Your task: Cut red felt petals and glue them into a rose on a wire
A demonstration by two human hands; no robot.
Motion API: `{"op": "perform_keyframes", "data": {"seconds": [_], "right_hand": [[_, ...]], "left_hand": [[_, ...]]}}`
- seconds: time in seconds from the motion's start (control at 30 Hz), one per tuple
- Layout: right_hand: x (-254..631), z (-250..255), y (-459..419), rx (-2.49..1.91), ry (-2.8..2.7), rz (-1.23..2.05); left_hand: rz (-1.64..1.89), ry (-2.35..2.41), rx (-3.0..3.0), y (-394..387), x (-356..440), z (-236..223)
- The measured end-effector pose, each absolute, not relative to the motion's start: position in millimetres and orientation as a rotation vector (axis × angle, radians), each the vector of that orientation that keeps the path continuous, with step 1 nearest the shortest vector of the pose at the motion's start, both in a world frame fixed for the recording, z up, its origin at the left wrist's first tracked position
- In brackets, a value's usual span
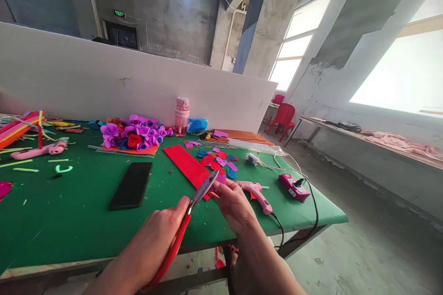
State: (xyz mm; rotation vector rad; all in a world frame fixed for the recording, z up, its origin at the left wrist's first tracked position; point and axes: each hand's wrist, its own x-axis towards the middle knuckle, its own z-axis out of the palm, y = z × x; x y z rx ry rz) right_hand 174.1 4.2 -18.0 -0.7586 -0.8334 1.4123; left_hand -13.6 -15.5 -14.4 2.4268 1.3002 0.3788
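My left hand (pixel 157 233) is closed round the red handles of a pair of scissors (pixel 199 194), whose blades point up and to the right. Between the fingertips of my right hand (pixel 233 200) is a small purple piece of paper (pixel 220 179), right at the scissor tips. Behind the blades, a long red sheet (pixel 187 164) lies slantwise on the green table (pixel 86 230). Small cut pieces (pixel 210 160) in red, purple and blue are scattered just past my right hand. A pink glue gun (pixel 258 193) rests to the right of that hand.
A black phone (pixel 130 186) lies at the left. Behind it are purple and red paper flowers (pixel 134 133) and a pink bottle (pixel 182 116). A pink power strip (pixel 294 187) with cords sits near the right edge. Another pink glue gun (pixel 41 150) and coloured strips (pixel 20 131) are far left.
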Motion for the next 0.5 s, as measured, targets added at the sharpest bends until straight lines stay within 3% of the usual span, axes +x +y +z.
{"op": "perform_keyframes", "data": {"seconds": [0.5], "right_hand": [[190.0, -15.9, 3.6, -0.962, -0.942, 1.346]], "left_hand": [[0.462, 1.203, 2.039, -19.7, -16.1, 0.2]]}}
